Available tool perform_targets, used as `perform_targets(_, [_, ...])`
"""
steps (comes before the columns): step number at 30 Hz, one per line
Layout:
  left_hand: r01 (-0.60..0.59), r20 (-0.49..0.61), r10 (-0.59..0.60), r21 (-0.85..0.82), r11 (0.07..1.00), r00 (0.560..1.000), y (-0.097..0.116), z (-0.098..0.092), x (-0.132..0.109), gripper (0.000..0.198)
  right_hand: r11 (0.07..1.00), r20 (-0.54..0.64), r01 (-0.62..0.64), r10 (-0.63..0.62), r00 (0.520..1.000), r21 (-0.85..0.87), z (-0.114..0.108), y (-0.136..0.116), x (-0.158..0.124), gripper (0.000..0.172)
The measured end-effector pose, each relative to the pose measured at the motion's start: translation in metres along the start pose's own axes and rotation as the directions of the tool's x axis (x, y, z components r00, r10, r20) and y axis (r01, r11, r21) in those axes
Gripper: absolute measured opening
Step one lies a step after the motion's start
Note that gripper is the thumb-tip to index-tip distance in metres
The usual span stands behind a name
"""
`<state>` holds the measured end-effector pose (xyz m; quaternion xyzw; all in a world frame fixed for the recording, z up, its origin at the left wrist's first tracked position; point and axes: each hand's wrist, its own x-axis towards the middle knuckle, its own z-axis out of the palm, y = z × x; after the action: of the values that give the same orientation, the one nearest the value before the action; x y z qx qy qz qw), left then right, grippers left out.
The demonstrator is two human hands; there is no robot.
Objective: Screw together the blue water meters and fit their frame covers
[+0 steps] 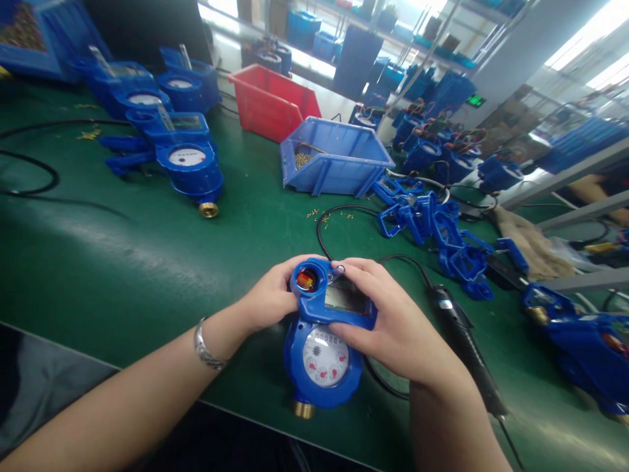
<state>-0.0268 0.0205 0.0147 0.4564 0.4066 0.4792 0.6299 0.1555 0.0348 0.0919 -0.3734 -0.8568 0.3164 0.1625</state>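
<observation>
A blue water meter [325, 364] with a white round dial and a brass threaded end stands near the front edge of the green bench. On its upper side sits a blue housing [312, 308] with a small display window and a round opening that shows something red and orange. My left hand [272, 295] grips the housing's left side, its fingertips hidden behind. From the right, my right hand [388, 314] wraps round the display part, thumb below the window and fingers along the top. A black electric screwdriver [462, 341] lies just right of my right hand.
Several finished-looking blue meters [187, 160] stand at the left. A red bin [272, 101] and a blue bin [339, 157] holding small brass screws are behind. Loose screws [324, 216], blue frames [442, 229] and black cables lie about. Another meter [584, 347] is at the right.
</observation>
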Motion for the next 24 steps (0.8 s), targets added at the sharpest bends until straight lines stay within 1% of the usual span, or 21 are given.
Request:
perform_targets(2, [0.041,0.034,-0.038,-0.088,0.995,0.999,-0.001,-0.005,0.001,0.057,1.0,0.0,0.009,-0.009,1.0,-0.006,0.0,0.0,0.0,0.053])
perform_targets(4, [0.071,0.09,-0.056,-0.178,0.982,0.994,-0.003,-0.01,0.001,0.059,1.0,0.0,0.004,-0.004,1.0,-0.015,0.0,0.0,0.0,0.053])
perform_targets(10, [0.079,0.266,0.025,-0.375,0.924,0.964,-0.007,-0.019,-0.002,0.065,0.998,0.009,-0.009,0.009,1.0,-0.06,0.001,0.002,-0.002,0.055])
perform_targets(13, [0.096,0.334,0.041,-0.383,0.919,0.942,-0.004,-0.019,-0.002,0.069,0.996,0.004,-0.011,0.011,1.0,-0.091,0.002,0.001,-0.003,0.056])
perform_targets(14, [0.089,0.329,0.04,-0.366,0.926,0.943,-0.003,-0.018,-0.002,0.069,0.995,0.0,-0.012,0.012,1.0,-0.103,0.002,0.001,-0.003,0.057])
perform_targets(16, [0.068,0.278,0.022,-0.31,0.948,0.96,-0.001,-0.014,-0.003,0.066,0.992,-0.01,-0.015,0.014,1.0,-0.128,0.003,0.002,-0.003,0.058])
perform_targets(20, [0.035,0.122,-0.015,-0.168,0.985,0.992,0.002,-0.003,-0.005,0.058,0.99,-0.011,-0.019,0.017,1.0,-0.141,0.004,0.004,-0.002,0.057])
perform_targets(24, [0.037,-0.045,-0.039,-0.03,0.999,0.998,0.003,0.008,-0.007,0.049,0.994,-0.012,-0.031,0.03,0.999,-0.109,0.007,0.007,-0.003,0.058])
